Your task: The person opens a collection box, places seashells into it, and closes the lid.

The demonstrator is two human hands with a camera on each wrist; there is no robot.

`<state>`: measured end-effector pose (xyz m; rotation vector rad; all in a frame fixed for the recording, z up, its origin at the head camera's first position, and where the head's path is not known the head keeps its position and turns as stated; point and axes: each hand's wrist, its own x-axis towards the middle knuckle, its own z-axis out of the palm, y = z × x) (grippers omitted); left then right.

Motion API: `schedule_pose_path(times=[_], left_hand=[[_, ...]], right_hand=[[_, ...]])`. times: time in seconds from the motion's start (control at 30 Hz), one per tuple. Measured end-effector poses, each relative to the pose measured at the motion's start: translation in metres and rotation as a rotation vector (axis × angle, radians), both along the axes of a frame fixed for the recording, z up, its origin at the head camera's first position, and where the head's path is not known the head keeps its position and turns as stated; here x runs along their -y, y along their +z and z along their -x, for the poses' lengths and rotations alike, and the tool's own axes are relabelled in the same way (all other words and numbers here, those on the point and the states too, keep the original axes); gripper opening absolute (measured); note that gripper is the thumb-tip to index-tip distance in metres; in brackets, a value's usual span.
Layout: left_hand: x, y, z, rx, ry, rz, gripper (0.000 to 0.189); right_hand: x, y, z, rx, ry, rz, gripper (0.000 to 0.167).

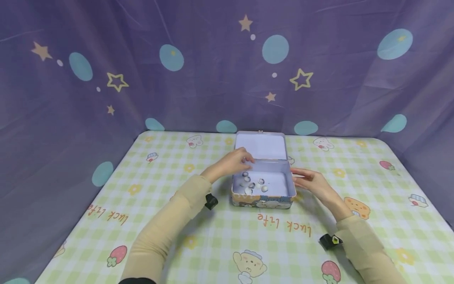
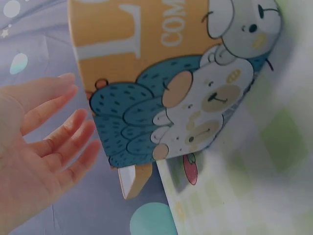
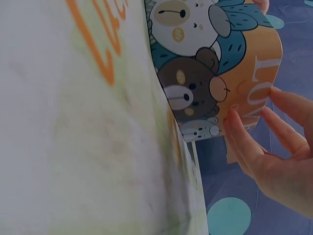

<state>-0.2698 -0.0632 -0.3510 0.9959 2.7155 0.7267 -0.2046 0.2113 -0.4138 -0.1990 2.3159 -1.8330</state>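
Observation:
A rectangular tin box [image 1: 263,204] with printed cartoon animals stands on the table, its lid [image 1: 260,146] tipped back. Several small round white-and-dark pieces [image 1: 261,181] lie scattered inside, mostly toward the left; they may be shells, but are too small to tell. My left hand [image 1: 232,162] is over the box's left rim, with loosely bent fingers and nothing seen in them. The left wrist view shows those fingers [image 2: 68,139] beside the box's orange and blue side. On the opposite side, my right hand [image 1: 315,185] touches the box wall with extended fingers [image 3: 244,142].
A green-and-white checked cloth [image 1: 198,252] with cartoon prints covers the table. Behind it hangs a purple curtain [image 1: 213,90] with stars and blue ovals, which also runs along both sides. Black wrist devices [image 1: 211,201] sit by the beige sleeves.

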Motion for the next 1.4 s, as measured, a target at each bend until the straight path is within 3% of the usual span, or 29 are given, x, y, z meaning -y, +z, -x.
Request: schedule_pose_path(times=[0.3, 0.6, 0.9, 1.13, 1.17, 1.23, 1.3, 1.37, 1.4], left_hand=[[0.012, -0.001, 0.002, -0.084, 0.066, -0.102, 0.021], [0.022, -0.004, 0.013, -0.129, 0.195, -0.251, 0.022], [0.031, -0.015, 0.028, -0.103, 0.275, -0.402, 0.028], [0.034, -0.023, 0.038, -0.027, 0.321, -0.448, 0.032], [0.037, -0.04, 0.055, -0.036, 0.314, -0.468, 0.033], [0.045, -0.083, 0.098, -0.049, 0.317, -0.483, 0.036], [0.055, -0.139, 0.154, -0.061, 0.307, -0.505, 0.04], [0.065, -0.204, 0.219, -0.075, 0.323, -0.511, 0.045], [0.068, -0.224, 0.239, -0.072, 0.337, -0.506, 0.047]], right_hand=[[-0.006, 0.01, 0.01, -0.051, 0.059, -0.02, 0.051], [-0.012, 0.023, 0.036, -0.075, 0.059, -0.03, 0.05], [-0.019, 0.024, 0.063, -0.037, 0.037, -0.079, 0.045], [-0.017, 0.016, 0.084, 0.026, 0.002, 0.005, 0.047], [-0.016, 0.015, 0.086, 0.04, -0.001, 0.031, 0.047], [-0.015, 0.014, 0.091, 0.073, -0.005, 0.091, 0.049], [-0.014, 0.013, 0.096, 0.108, -0.01, 0.142, 0.05], [-0.013, 0.013, 0.099, 0.135, -0.018, 0.177, 0.051], [-0.012, 0.012, 0.1, 0.147, -0.024, 0.191, 0.051]])
